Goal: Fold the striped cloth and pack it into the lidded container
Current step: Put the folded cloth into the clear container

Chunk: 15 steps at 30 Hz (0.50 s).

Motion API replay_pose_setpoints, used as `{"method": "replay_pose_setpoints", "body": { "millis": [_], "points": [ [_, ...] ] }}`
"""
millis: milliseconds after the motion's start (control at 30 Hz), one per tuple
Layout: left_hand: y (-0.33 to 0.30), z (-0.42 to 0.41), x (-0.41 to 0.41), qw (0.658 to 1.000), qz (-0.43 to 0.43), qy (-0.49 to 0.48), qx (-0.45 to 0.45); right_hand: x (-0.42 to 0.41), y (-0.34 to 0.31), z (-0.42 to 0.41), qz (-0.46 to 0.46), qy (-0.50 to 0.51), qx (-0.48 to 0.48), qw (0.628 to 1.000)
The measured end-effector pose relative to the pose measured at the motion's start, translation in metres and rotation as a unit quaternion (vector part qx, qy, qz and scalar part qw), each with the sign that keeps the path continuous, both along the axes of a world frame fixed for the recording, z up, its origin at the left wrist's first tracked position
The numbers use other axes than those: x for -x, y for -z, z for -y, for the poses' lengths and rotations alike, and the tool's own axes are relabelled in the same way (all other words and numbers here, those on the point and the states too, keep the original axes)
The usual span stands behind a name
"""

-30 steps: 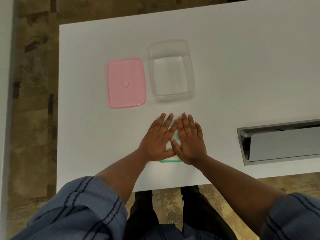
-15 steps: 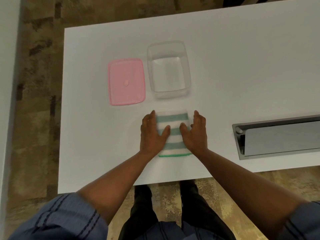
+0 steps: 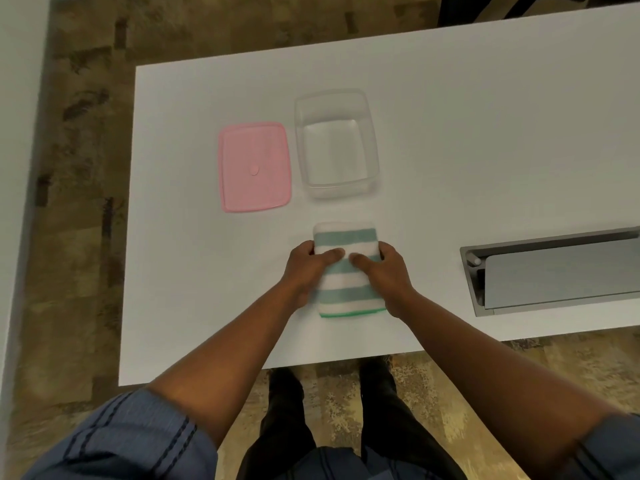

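Note:
The striped cloth (image 3: 346, 296), white with teal bands and a green hem, lies folded into a small rectangle near the table's front edge. My left hand (image 3: 306, 268) grips its left side and my right hand (image 3: 386, 271) grips its right side, thumbs on top almost meeting at the middle. Just beyond the cloth stands the clear container (image 3: 335, 143), open with nothing inside. Its pink lid (image 3: 254, 166) lies flat on the table to the container's left.
The white table (image 3: 485, 133) ends close in front of me and at the left. A metal cable tray (image 3: 557, 271) is set into the tabletop at the right. Patterned carpet lies below.
My hands were pressed flat together on top of the cloth. They slid apart to its two sides and now clasp it, thumbs on top.

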<state>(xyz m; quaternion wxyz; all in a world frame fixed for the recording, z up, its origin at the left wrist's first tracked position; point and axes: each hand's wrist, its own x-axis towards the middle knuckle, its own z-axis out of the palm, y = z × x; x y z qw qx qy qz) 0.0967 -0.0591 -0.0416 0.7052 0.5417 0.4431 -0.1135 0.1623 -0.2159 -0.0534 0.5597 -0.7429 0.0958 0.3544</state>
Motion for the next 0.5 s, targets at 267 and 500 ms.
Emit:
{"method": "replay_pose_setpoints", "body": {
  "millis": [267, 500],
  "points": [
    [-0.009, -0.019, -0.004, 0.984, 0.122, 0.011, 0.133, -0.018, -0.011, -0.001, -0.051, -0.022, -0.144, 0.988],
    [-0.054, -0.052, -0.068, 0.974, 0.225, 0.002, 0.027, -0.083, -0.06, -0.032, 0.069, 0.004, -0.191, 0.979]
  ]
}}
